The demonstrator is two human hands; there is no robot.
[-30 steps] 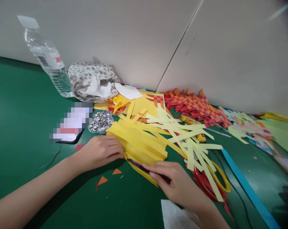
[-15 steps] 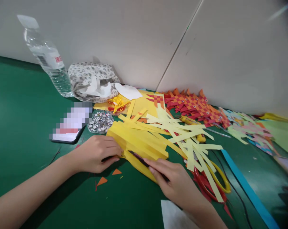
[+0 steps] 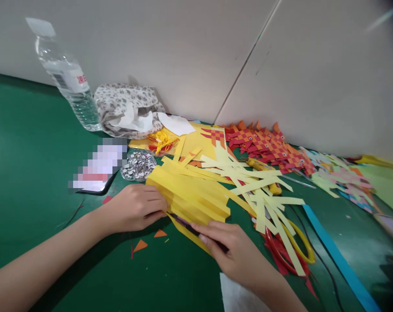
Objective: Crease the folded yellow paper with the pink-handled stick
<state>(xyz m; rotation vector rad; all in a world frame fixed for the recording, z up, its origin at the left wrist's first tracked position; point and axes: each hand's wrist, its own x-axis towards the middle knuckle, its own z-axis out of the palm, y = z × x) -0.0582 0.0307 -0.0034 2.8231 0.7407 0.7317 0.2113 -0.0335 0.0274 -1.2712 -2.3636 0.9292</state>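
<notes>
A stack of yellow paper strips (image 3: 190,195) lies on the green table (image 3: 27,147). My left hand (image 3: 134,207) presses its fingers on the near left end of the stack, pinning it down. My right hand (image 3: 235,253) is closed around a thin dark tool (image 3: 186,223) like a craft knife or pen. The tool's tip rests on the yellow paper along its near edge, pointing toward my left hand.
Pale yellow strips (image 3: 261,190), scissors with red and yellow handles (image 3: 297,251), a blue strip (image 3: 339,255) and woven red-orange paper fish (image 3: 264,145) lie to the right. A water bottle (image 3: 69,82), patterned cloth (image 3: 128,108), phone (image 3: 97,171), dish of googly eyes (image 3: 138,164) sit behind. Wall close behind.
My right hand and the tool shifted slightly along the near edge of the yellow paper. My left hand stayed pressing on the stack.
</notes>
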